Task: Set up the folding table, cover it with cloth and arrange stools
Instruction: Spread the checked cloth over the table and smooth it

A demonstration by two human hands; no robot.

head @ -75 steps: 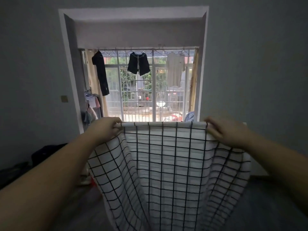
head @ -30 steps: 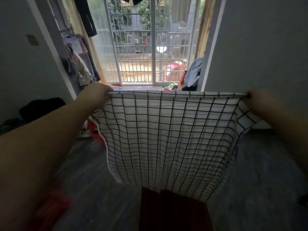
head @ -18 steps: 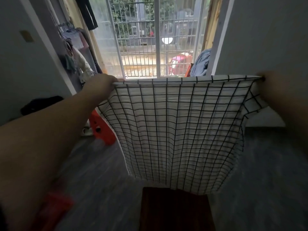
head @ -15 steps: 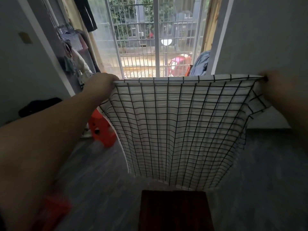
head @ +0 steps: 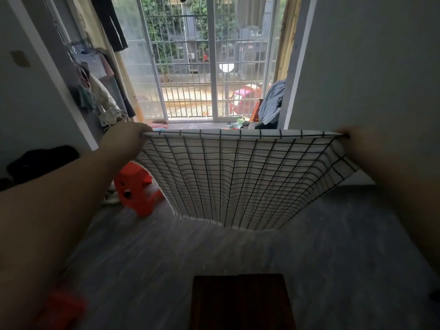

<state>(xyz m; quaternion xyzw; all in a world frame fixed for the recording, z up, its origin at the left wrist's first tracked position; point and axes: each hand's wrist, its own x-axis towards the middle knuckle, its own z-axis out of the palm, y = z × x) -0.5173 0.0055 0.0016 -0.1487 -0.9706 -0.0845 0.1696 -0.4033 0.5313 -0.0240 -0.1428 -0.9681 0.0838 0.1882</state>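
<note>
Both hands pinch the far corners of the checked cloth [head: 240, 177]: the left hand [head: 128, 136] has its grip shut on the left corner, the right hand [head: 357, 139] on the right corner, so the top edge runs taut and level between them. From that edge the cloth hangs and billows out toward the window, its loose lower edge floating above the floor. A dark brown surface [head: 240, 301], very likely the folding table, shows at the near bottom, well short of the cloth. An orange stool [head: 135, 186] stands on the floor at the left, just beside the hanging cloth, and a blurred red shape [head: 62, 308] lies near left.

To lay it well, I judge the arms should keep the edge stretched and level, carry it back over the surface, centre the grid lines on it, and let the loose edge settle first. Lower both corners together so no fold gets trapped; uneven tension would drag it askew.
</note>
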